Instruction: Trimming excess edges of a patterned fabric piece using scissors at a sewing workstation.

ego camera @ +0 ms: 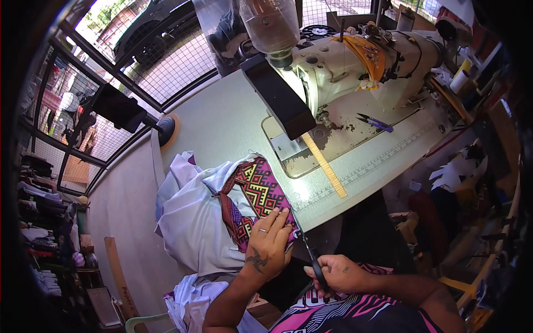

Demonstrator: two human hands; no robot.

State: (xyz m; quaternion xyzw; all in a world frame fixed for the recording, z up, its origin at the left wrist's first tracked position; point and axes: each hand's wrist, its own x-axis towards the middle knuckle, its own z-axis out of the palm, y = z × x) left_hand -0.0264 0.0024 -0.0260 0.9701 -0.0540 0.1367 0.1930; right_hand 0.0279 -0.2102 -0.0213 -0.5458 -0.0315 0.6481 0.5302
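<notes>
A pale lavender garment (195,224) lies bunched over the table's front edge. Its patterned trim (262,181) in magenta, yellow and black spreads toward the sewing machine. My left hand (268,245) rests on this trim, fingers together on top and the thumb mostly hidden at the cloth's edge. In my right hand (339,272) are black-handled scissors (318,268). Their blades point away from me along the trim's right edge, beside the table corner; the cloth and my left hand partly obscure how far they reach.
An industrial sewing machine (329,62) stands at the back right, with a black box-shaped device (279,98) before its head. Purple-handled thread snips (379,123) lie on its bed. A yellow strip (325,166) crosses the table (216,112). More pale cloth (200,299) hangs below the table.
</notes>
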